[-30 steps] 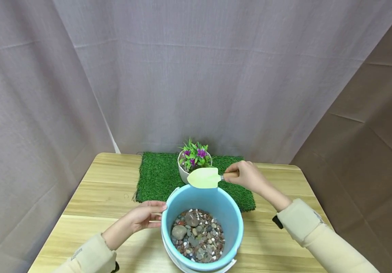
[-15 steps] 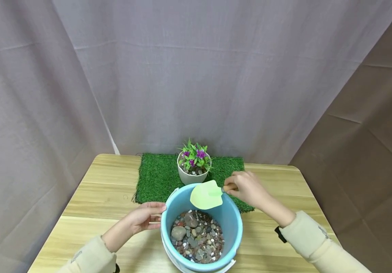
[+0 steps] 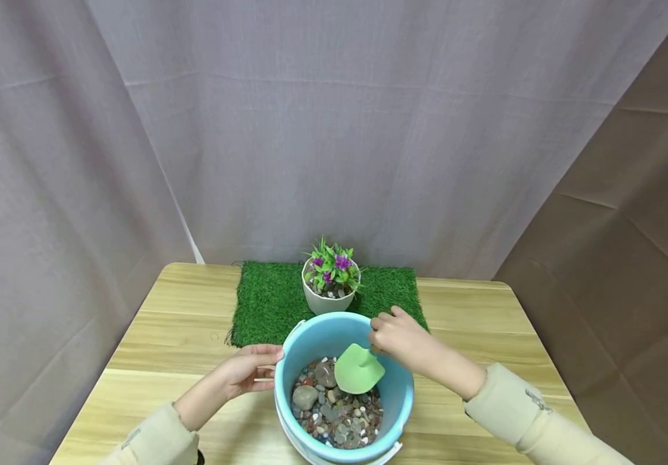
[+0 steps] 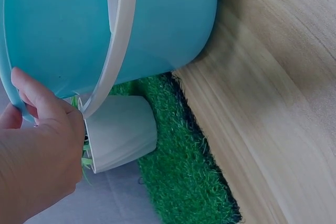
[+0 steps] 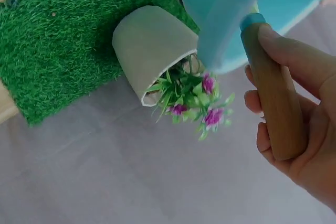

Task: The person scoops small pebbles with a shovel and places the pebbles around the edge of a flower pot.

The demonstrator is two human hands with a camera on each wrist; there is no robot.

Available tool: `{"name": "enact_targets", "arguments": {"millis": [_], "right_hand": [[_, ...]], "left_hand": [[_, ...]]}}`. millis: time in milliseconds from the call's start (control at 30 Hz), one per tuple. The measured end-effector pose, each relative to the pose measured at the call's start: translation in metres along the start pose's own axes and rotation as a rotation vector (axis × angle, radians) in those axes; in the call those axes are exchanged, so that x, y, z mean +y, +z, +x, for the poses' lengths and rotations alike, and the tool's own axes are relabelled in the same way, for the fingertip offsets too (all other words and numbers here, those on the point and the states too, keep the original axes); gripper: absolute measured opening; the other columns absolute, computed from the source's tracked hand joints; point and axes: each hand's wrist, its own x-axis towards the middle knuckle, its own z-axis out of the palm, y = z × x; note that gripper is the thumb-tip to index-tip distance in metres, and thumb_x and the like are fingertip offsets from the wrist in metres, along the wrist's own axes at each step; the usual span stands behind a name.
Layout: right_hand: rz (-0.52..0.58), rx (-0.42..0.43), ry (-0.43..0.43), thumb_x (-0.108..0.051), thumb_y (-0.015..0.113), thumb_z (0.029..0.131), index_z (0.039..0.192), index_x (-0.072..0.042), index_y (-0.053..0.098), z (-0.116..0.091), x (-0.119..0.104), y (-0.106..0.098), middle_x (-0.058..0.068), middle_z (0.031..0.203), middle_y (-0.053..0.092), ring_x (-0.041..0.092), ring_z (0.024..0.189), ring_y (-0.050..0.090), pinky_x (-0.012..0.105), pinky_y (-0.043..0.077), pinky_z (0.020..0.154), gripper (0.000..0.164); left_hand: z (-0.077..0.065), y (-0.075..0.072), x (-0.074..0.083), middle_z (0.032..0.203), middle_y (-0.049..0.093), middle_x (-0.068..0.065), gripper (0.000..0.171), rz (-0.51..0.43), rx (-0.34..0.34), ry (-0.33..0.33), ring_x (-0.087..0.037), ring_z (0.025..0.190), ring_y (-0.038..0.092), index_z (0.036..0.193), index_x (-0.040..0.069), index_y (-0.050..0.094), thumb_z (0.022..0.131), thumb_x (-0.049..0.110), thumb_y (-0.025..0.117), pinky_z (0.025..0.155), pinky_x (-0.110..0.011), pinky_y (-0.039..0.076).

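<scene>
A light-blue bucket (image 3: 408, 394) with a white handle stands at the front of the table, pebbles (image 3: 345, 413) and a few larger stones in its bottom. At its left side my left hand (image 3: 247, 373) holds the rim; the left wrist view shows thumb and fingers (image 4: 39, 95) pinching it. My right hand (image 3: 400, 339) grips a garden trowel by its wooden handle (image 5: 275, 93), the fingers wrapped round it. The trowel's pale green blade (image 3: 358, 369) points down inside the bucket, overlapping the pebbles in the head view.
Behind the bucket, a white flowerpot (image 3: 329, 300) with purple flowers (image 3: 341, 263) stands on a green artificial-grass mat (image 3: 272, 303). The wooden table (image 3: 183, 323) extends to both sides. Grey curtains (image 3: 334, 129) hang at the back and sides.
My right hand has lowered the trowel from above the bucket's far rim into the bucket, and its blade has tilted downward. The left hand has stayed on the rim.
</scene>
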Motion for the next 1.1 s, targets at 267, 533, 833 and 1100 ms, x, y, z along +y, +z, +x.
{"name": "enact_targets", "arguments": {"millis": [267,533,833,1100], "right_hand": [[-0.177,-0.091,-0.104,-0.026,0.074,0.071,0.054,-0.024,0.058,0.008,-0.009,0.012,-0.008,0.062,0.053,0.009,0.055,0.027,0.022,0.012,0.057,0.024],[-0.257,-0.098,-0.179,-0.026,0.073,0.073,0.055,-0.024,0.062,0.009,-0.012,0.029,-0.009,0.062,0.056,0.009,0.055,0.031,0.021,0.017,0.055,0.021],[-0.133,-0.121,-0.240,-0.032,0.073,0.070,0.058,-0.026,0.065,0.014,-0.010,0.042,-0.009,0.063,0.058,0.008,0.056,0.039,0.020,0.020,0.055,0.016],[0.012,-0.186,-0.310,-0.024,0.076,0.072,0.057,-0.025,0.063,0.014,-0.015,0.046,-0.010,0.060,0.055,0.007,0.053,0.033,0.019,0.008,0.056,0.020]], "left_hand": [[-0.002,-0.002,0.005,0.080,0.065,0.007,0.025,-0.002,-0.016,0.002,-0.005,0.074,0.062,0.113,0.006,0.061,0.092,0.020,0.060,0.076,-0.023,0.061],[-0.002,-0.002,0.003,0.081,0.065,0.006,0.031,0.001,-0.016,-0.007,-0.005,0.075,0.062,0.116,0.002,0.058,0.091,0.021,0.060,0.077,-0.024,0.061],[-0.002,-0.001,0.002,0.081,0.065,0.005,0.036,0.001,-0.015,-0.003,-0.005,0.074,0.062,0.121,-0.001,0.055,0.092,0.020,0.060,0.075,-0.022,0.061],[-0.001,0.000,0.004,0.080,0.065,0.006,0.037,0.020,-0.015,0.003,-0.004,0.072,0.062,0.121,-0.002,0.055,0.092,0.019,0.060,0.073,-0.021,0.061]]}}
